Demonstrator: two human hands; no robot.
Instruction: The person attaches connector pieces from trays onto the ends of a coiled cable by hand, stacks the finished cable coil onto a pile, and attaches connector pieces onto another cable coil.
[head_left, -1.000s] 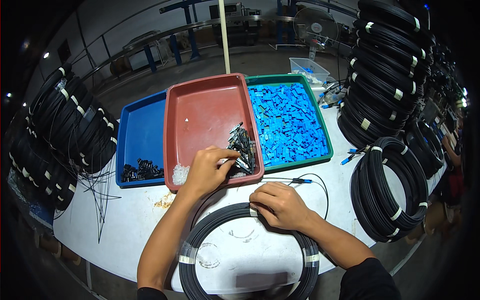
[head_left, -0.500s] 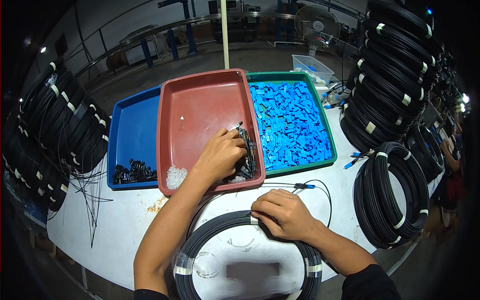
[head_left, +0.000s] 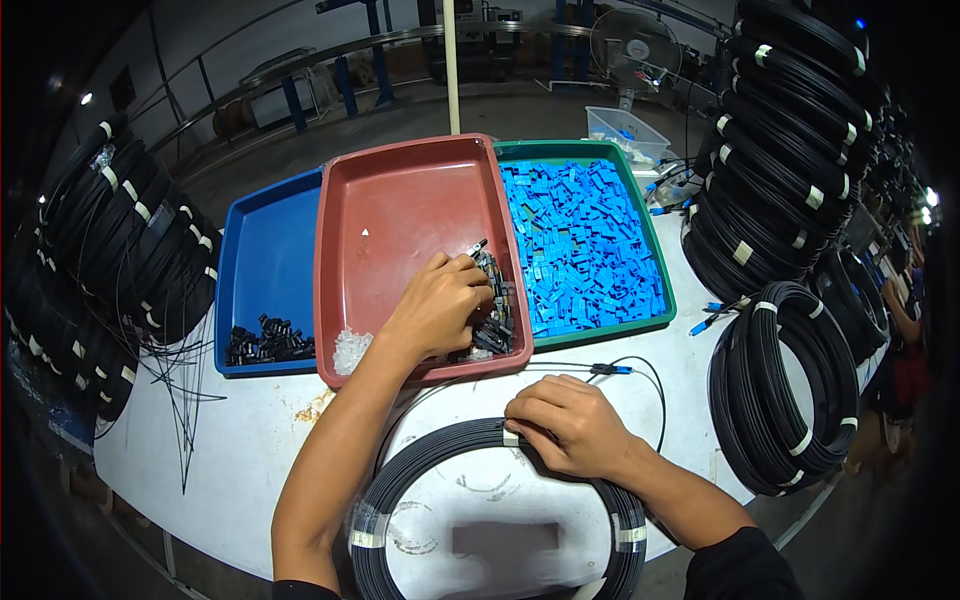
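My left hand [head_left: 445, 303] reaches into the red tray [head_left: 405, 215], fingers curled down against a heap of small black parts [head_left: 496, 325] along its right side. What those fingers hold, if anything, is hidden behind the hand. Before me a coil of black cable [head_left: 395, 492], bound with pale tape, lies on the white table [head_left: 235, 450]. My right hand [head_left: 568, 425] is closed on the coil's far edge, thumb and fingers pinched together beside a tape band. From the coil a thin cable loops out to a blue-tipped connector [head_left: 610, 369] just beyond that hand.
Small clear pieces [head_left: 350, 352] fill the red tray's near left corner. A blue tray [head_left: 265, 265] with black parts stands left; a green tray [head_left: 655, 285] of blue connectors stands right. Stacked cable coils [head_left: 790, 150] rise on both sides, and another coil [head_left: 785, 390] leans at right.
Both hands keep nearly the same places. My left hand's fingers have shifted slightly among the black parts, and the whole view has moved a little.
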